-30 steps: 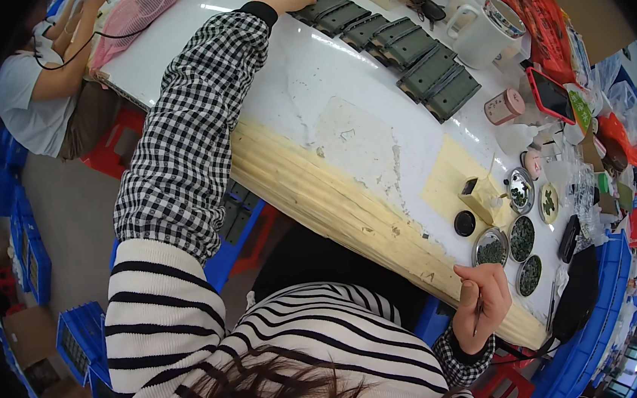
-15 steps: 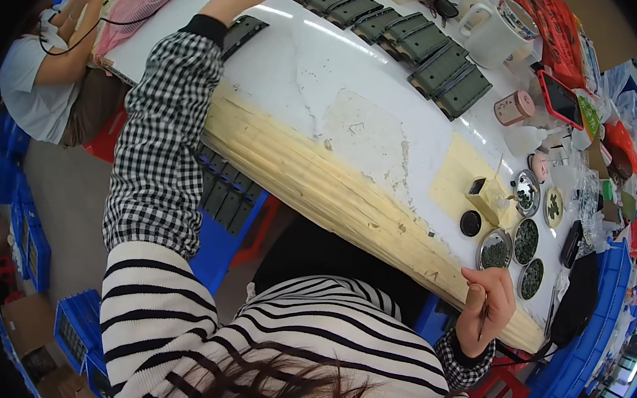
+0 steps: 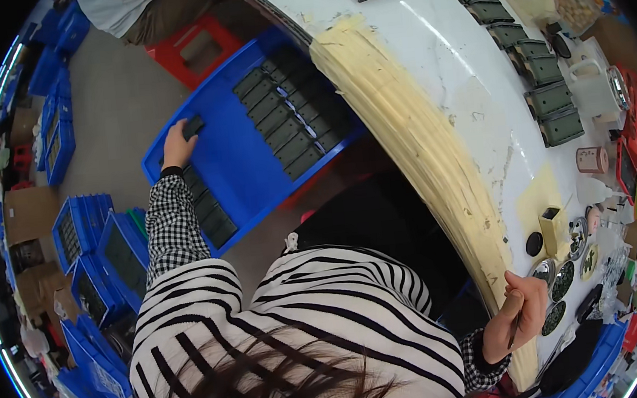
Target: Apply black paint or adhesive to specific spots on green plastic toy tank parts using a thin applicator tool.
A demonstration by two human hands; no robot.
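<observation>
At the left side of a blue bin (image 3: 215, 143), my left hand (image 3: 176, 145) is closed on a dark green rectangular part (image 3: 193, 126). More such green parts (image 3: 274, 123) lie in rows inside the bin, and a further row (image 3: 212, 217) runs below my left wrist. My right hand (image 3: 521, 310) is closed around a thin, dark, pointed tool (image 3: 512, 331), mostly hidden by the fingers, above the near end of the table. Beside it stand small round metal dishes (image 3: 562, 280) of little dark green pieces.
Green parts (image 3: 544, 96) form a line along the white table (image 3: 428, 60), whose edge is wrapped in yellowish tape (image 3: 419, 137). A white mug (image 3: 591, 88), a pink tin (image 3: 592, 160) and a small yellow box (image 3: 554, 231) stand to the right. A red stool (image 3: 196, 50) is beyond the bin.
My left hand has gone from the far end of the table to the blue bin and now holds a green part there. The view has swung left. My right hand still grips its tool.
</observation>
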